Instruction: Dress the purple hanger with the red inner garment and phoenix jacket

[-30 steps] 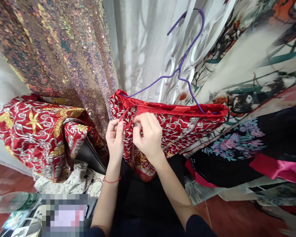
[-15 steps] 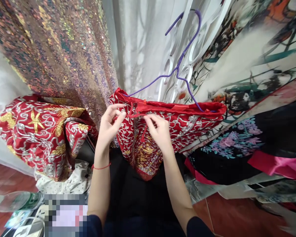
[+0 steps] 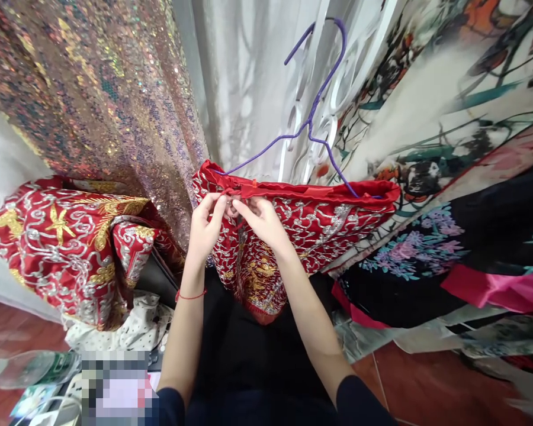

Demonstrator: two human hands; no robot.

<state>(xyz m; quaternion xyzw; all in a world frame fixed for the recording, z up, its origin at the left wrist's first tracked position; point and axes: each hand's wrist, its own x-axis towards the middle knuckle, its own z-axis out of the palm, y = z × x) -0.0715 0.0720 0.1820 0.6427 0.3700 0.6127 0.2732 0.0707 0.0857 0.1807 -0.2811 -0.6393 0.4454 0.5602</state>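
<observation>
A red skirt with silver and gold embroidery hangs by its waistband from a purple hanger. Near the waistband's left end, my left hand and my right hand come together over a thin red cord. Thumb and fingers of my left hand are pinched on the cord. My right hand is closed on it from the other side, its thumb pointing left. Part of the cord is hidden behind my fingers, and whether it is knotted I cannot tell.
On the left lies a folded red embroidered garment, with a plastic bottle below it. A sequined curtain hangs behind. To the right are a black flowered fabric and a printed cloth. White scrollwork stands behind the hanger.
My hands have drawn together; the right one moved left toward the left one. The stretch of cord that showed between them is now mostly covered by fingers.
</observation>
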